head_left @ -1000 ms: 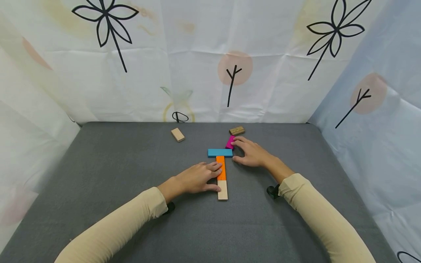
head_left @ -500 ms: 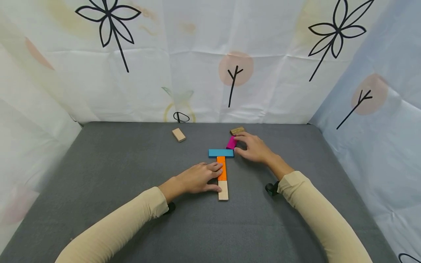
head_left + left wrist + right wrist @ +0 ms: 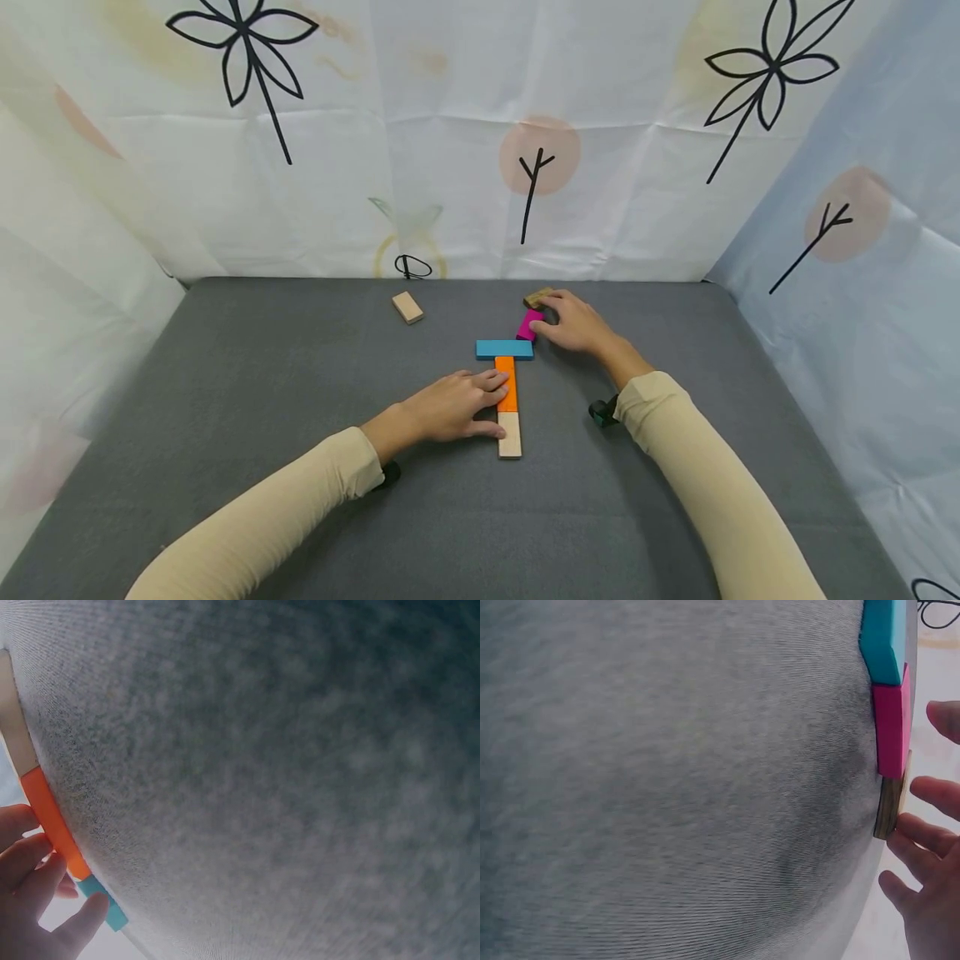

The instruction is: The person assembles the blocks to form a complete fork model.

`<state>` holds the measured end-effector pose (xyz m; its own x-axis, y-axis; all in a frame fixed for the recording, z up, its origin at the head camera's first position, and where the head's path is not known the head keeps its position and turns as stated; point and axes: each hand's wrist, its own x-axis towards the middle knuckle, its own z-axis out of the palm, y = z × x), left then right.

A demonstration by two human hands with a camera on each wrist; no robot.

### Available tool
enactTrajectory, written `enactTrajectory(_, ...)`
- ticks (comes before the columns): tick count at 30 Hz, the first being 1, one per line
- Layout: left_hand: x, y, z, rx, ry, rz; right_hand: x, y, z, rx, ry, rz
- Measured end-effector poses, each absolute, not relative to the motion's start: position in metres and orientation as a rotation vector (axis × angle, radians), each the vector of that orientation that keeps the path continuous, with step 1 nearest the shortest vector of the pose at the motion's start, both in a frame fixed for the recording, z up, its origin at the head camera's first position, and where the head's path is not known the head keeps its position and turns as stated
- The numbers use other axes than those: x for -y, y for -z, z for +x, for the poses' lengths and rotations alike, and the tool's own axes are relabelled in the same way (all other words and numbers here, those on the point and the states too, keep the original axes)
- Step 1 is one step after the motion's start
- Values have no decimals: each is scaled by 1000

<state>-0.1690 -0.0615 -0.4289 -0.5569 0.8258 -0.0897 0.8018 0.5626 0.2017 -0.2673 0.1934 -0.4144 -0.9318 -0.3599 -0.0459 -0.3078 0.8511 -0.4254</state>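
A plain wooden block [image 3: 509, 443], an orange block [image 3: 506, 398] and a crosswise blue block [image 3: 504, 349] form a T on the grey cloth. With its fingers relaxed, my left hand [image 3: 448, 408] rests on the orange block, its thumb at the plain one. A magenta block [image 3: 528, 326] slants away from the blue block's right end. Beyond it lies a brown wood-grain block [image 3: 536, 298]. My right hand [image 3: 573, 323] reaches over there, fingertips at the brown block and thumb beside the magenta one. In the right wrist view its fingers [image 3: 930, 836] are spread beside the brown block [image 3: 889, 808].
Another plain wooden block [image 3: 407, 307] lies apart, near the back of the grey-covered table [image 3: 285, 375]. Patterned white cloth [image 3: 450, 167] hangs behind the table and along both sides.
My right hand has moved away from the blue block's end, past the magenta block, to the brown one. My left hand and the blocks look unmoved.
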Motion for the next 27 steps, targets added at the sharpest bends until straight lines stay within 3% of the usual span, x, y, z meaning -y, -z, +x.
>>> enactTrajectory(27, 61, 430, -170, -2628, -190, 1369, -166, 411, -285, -2750, 523, -650)
